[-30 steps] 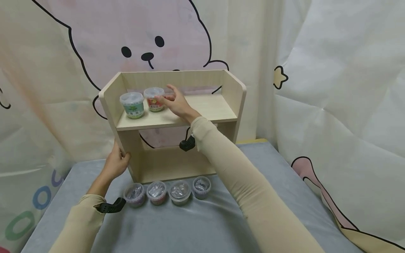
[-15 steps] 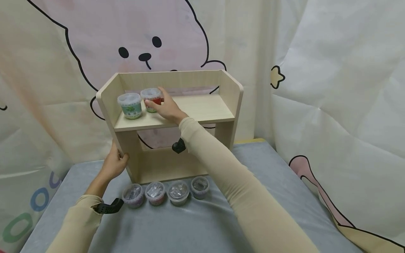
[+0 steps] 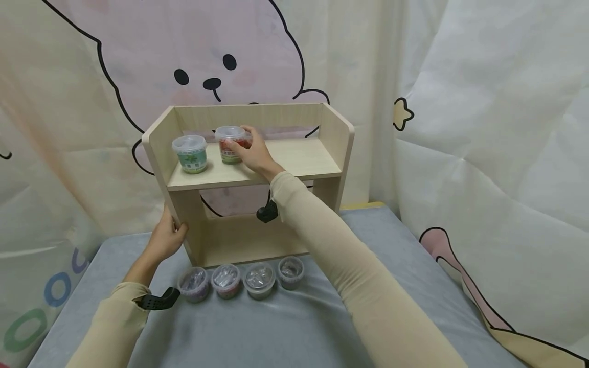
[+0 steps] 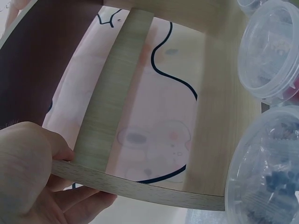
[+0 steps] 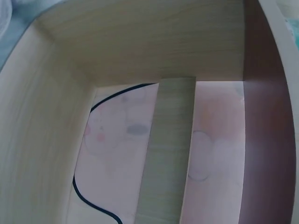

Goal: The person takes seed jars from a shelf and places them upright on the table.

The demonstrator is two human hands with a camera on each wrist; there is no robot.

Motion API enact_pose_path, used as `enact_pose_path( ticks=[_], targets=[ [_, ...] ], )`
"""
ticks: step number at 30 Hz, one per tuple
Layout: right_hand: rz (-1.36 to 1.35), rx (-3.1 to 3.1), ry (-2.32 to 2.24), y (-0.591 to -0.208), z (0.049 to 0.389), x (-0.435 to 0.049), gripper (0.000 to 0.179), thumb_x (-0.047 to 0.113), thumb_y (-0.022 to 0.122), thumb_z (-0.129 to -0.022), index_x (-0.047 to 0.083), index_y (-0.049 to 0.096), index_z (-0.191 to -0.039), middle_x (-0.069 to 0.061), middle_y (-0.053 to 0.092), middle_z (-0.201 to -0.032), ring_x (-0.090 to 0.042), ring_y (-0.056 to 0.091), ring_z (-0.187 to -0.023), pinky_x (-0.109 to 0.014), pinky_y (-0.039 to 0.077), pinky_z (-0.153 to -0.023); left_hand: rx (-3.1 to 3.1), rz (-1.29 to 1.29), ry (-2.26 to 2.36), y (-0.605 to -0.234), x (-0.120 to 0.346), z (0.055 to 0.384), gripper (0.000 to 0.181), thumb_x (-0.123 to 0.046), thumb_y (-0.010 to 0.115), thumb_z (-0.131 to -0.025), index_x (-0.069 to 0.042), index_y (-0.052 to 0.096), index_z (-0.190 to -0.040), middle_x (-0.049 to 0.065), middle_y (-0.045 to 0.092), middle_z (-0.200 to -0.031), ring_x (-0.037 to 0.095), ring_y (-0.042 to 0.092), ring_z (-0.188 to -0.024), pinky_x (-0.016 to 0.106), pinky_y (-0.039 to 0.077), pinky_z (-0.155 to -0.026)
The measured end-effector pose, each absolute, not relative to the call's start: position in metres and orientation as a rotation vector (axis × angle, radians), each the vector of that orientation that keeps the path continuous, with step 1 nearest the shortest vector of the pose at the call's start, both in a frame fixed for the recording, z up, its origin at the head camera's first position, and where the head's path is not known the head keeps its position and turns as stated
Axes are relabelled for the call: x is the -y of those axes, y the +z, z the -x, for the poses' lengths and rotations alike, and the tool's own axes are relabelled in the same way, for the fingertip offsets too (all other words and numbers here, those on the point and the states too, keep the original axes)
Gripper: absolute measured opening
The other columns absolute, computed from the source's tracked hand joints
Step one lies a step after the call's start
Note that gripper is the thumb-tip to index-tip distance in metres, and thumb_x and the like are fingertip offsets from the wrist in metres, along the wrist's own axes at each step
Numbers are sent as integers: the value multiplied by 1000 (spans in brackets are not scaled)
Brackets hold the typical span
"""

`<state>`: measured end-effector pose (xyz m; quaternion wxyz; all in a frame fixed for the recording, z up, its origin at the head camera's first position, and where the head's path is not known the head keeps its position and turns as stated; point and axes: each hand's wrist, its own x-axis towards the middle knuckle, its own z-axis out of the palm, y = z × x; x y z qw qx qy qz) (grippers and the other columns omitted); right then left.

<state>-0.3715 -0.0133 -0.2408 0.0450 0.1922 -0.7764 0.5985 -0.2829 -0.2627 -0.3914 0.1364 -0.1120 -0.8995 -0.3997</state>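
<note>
A small two-tier wooden shelf (image 3: 294,158) stands on the table. My left hand (image 3: 166,237) grips its left side panel; in the left wrist view the thumb of that hand (image 4: 28,163) lies inside the panel's edge and the fingers outside. On the upper board, my right hand (image 3: 255,153) holds a clear-lidded plastic tub with a red label (image 3: 230,148), thumb in front and fingers round its right side. Left of it sits a similar tub with a green label (image 3: 190,156), a gap between them. The right hand is out of sight in the right wrist view.
A row of several lidded tubs (image 3: 225,281) stands on the grey-blue tablecloth (image 3: 257,332) right before the shelf's lower board. Printed curtains (image 3: 359,76) hang behind and to the right. The lower compartment (image 3: 248,237) has an open back with a crossbar (image 5: 166,154).
The right hand's fingers, spread beside the red-labelled tub at first, have closed round it. The tub has moved a little to the right, away from the green-labelled one. The left hand stays put.
</note>
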Motion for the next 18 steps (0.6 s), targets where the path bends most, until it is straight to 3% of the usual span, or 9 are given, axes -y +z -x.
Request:
enact_pose_path(
  ticks=[5,18],
  targets=[
    [-565,2295,1933,-241,374,9,68,31,63,-100,13,31,-156,-15,47,-152,-25,49,-141,-36,45,-113,2610,296,-1113,-392,263,282,69,-5,45,-98,-6,10,-158,40,47,-138,57,54,-118,67,48,-88],
    [-556,2261,1994,-239,370,9,63,30,69,-96,11,40,-149,-18,56,-143,-25,56,-131,-31,51,-100,2631,294,-1103,-391,266,283,69,-7,46,-98,-5,11,-157,41,45,-140,59,53,-121,68,48,-91]
  ],
)
